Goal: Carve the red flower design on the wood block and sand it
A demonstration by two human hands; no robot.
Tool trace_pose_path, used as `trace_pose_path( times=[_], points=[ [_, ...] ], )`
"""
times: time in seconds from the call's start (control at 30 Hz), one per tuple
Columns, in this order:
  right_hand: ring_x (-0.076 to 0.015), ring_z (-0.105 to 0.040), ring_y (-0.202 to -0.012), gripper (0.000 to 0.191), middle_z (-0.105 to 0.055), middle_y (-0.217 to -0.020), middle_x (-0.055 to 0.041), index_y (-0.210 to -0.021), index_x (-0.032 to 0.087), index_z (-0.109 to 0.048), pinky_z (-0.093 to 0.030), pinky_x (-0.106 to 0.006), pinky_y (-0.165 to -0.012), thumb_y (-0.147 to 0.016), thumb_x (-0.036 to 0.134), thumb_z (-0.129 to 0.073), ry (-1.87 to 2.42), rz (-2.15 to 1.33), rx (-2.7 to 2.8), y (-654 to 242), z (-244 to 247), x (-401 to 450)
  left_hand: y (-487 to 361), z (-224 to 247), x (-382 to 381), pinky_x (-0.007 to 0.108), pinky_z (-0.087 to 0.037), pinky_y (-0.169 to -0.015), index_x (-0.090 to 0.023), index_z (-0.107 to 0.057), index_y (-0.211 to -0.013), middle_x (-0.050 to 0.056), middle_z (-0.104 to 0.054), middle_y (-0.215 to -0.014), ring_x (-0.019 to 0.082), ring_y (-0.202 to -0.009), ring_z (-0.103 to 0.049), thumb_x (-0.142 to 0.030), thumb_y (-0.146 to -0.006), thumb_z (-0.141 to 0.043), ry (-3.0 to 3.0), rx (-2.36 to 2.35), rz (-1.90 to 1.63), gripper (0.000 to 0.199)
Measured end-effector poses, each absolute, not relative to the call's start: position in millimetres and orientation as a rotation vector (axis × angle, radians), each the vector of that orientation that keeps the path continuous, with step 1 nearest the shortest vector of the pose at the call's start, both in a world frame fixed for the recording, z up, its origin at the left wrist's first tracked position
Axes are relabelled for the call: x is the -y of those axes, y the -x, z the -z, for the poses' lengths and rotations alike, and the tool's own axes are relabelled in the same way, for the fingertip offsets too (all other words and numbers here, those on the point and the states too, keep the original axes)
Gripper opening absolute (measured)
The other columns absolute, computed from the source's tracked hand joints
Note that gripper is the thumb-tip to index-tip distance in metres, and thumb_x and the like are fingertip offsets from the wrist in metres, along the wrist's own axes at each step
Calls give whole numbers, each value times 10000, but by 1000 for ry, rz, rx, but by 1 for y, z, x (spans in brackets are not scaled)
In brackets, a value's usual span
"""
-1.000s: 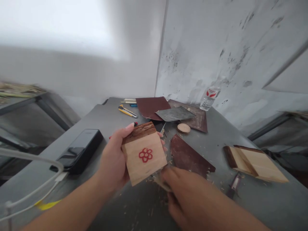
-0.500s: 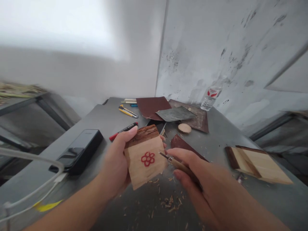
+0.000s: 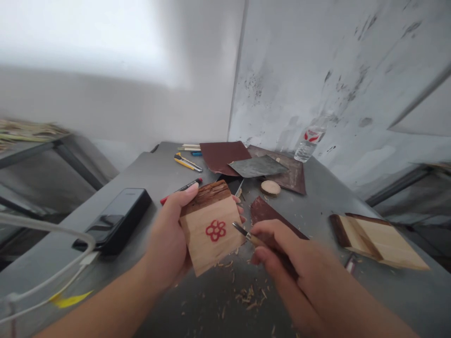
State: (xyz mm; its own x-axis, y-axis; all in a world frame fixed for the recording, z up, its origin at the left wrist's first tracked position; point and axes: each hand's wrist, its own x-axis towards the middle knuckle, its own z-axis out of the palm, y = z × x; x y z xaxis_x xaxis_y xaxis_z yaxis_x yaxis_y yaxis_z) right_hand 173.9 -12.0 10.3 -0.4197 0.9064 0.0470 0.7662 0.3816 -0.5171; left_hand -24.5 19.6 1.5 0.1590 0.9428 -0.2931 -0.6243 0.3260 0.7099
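Note:
My left hand (image 3: 171, 230) grips a small wooden board (image 3: 200, 253) by its left side, thumb on top and fingertips showing at the far right edge. A strip of bark runs along the board's far end, and a red flower outline (image 3: 215, 230) is drawn on its pale face. Between the thumb and fingers of my right hand (image 3: 285, 258) is a wood carving tool (image 3: 252, 237) with a metal blade and wooden handle. Its tip points left, over the board's right part near the flower; whether it touches the wood I cannot tell.
Wood shavings (image 3: 248, 295) litter the grey table (image 3: 197, 310). A black power bank (image 3: 120, 220) with a white cable lies left. Beyond are a red marker (image 3: 192, 183), a yellow utility knife (image 3: 188, 163), sandpaper sheets (image 3: 225, 157), a wood slice (image 3: 270, 188) and a water bottle (image 3: 310, 141). More wood (image 3: 380, 239) lies right.
The carving tool has turned in my right hand, so its blade shows a different side, and my fingers have shifted back along the handle. The board has moved slightly up and left.

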Motion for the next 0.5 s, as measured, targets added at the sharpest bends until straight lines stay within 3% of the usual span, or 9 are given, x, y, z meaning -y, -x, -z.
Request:
trace_pose_path(
  times=[0.07, 0.17, 0.33, 0.5],
  points=[
    [-173, -657, -592, 171, -690, -738, 33, -1097, 290, -552, -446, -290, -513, -1038, 330, -396, 1499, -702, 2281, -172, -11, 12, 24, -2, -20, 449, -587, -748, -85, -754, -969, 208, -787, -886, 342, -823, -731, -500, -788, -592, -511, -772, -1198, 480],
    [-164, -635, -612, 188, -673, -746, 16, -981, 262, -531, -401, -279, -514, -1047, 355, -381, 1503, -777, 2265, -170, -10, 11, 23, -3, -19, 447, -585, -767, -91, -756, -959, 189, -785, -901, 333, -845, -726, -487, -805, -577, -521, -735, -1199, 461],
    [-165, -586, -576, 252, -644, -709, 16, -935, 254, -514, -343, -279, -505, -1059, 394, -345, 1531, -826, 2247, -166, -7, 11, 22, -4, -15, 418, -576, -758, -104, -750, -926, 172, -782, -864, 308, -805, -726, -485, -830, -546, -511, -736, -1168, 443],
    [-146, -548, -524, 276, -616, -671, 32, -902, 253, -498, -291, -273, -481, -1063, 408, -337, 1508, -824, 2265, -167, -6, 11, 23, -2, -11, 439, -574, -783, -149, -726, -1090, 139, -792, -875, 345, -877, -747, -487, -824, -567, -351, -690, -1083, 458]
  ],
)
